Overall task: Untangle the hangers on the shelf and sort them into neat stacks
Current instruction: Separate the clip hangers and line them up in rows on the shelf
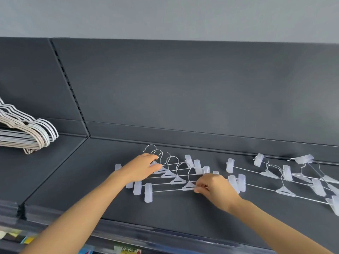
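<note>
Two hands [142,168] on hangers [176,179]; right [214,187] pinch-tight

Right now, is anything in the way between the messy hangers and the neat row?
Only the person's own right hand, pinching the front hanger of the neat row. The messy hangers lie just beyond it on bare shelf.

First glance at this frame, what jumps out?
Two bare hands work a fanned row of clear clip hangers at the centre of the dark shelf. The left hand rests on the row near the hooks, and the right hand pinches the bar of the nearest hanger. A loose tangle of clip hangers lies to the right, and a stack of coated hangers sits at far left.
</note>
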A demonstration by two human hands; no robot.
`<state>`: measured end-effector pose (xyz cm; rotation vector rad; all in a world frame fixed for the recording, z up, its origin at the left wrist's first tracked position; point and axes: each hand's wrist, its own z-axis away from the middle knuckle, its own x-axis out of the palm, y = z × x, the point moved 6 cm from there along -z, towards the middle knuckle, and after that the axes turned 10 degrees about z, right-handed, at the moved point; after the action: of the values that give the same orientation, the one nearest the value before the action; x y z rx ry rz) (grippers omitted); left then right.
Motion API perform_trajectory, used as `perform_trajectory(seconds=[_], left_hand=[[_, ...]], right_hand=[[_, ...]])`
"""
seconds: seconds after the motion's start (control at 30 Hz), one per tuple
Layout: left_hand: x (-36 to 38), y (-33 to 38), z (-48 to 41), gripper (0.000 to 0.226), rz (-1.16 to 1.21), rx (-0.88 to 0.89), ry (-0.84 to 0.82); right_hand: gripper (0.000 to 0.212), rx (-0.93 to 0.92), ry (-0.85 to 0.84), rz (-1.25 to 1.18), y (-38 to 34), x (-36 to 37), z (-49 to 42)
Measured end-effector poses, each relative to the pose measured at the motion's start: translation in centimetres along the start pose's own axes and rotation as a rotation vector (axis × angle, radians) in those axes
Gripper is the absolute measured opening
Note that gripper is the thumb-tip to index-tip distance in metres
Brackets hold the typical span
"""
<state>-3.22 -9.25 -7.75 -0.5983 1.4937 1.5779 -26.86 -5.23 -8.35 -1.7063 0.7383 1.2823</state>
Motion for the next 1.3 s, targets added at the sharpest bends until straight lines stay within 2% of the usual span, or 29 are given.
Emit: perform_trajectory(seconds=[0.27,0.57,0.7,0.83,0.97,1.1,1.2,1.3], left_hand=[[0.4,0.1,-0.5,0.057,0.069,-0.004,-0.038],[-0.3,0.2,-0.4,0.037,0.224,-0.039,0.022],[-0.7,0.0,-0.5,0.034,0.275,-0.025,0.053],[-0.8,0.0,-0.7,0.034,0.281,-0.012,0.067],[-0.5,0.0,-0.8,0.032,0.261,0.003,0.064],[-0.5,0.4,-0.6,0.038,0.122,0.016,0.062],[-0.6,1.5,-0.3,0.048,-0.013,0.062,0.079],[-0.5,3.1,-0.1,0.056,-0.012,0.130,0.081]], right_hand=[[0.020,-0.065,0.050,0.110,-1.0,0.7,-0.5],[0.026,-0.130,0.067,0.196,-1.9,1.4,-0.9],[0.019,-0.198,0.074,0.344,-2.3,1.3,-1.1],[0.028,-0.215,0.084,0.474,-2.1,1.7,-1.1],[0.030,-0.227,0.076,0.462,-2.2,1.7,-1.0],[0.021,-0.218,0.080,0.374,-2.3,1.4,-0.8],[0.031,-0.181,0.134,0.336,-1.9,0.6,-0.6],[0.042,-0.145,0.195,0.245,-1.1,-0.5,0.0]])
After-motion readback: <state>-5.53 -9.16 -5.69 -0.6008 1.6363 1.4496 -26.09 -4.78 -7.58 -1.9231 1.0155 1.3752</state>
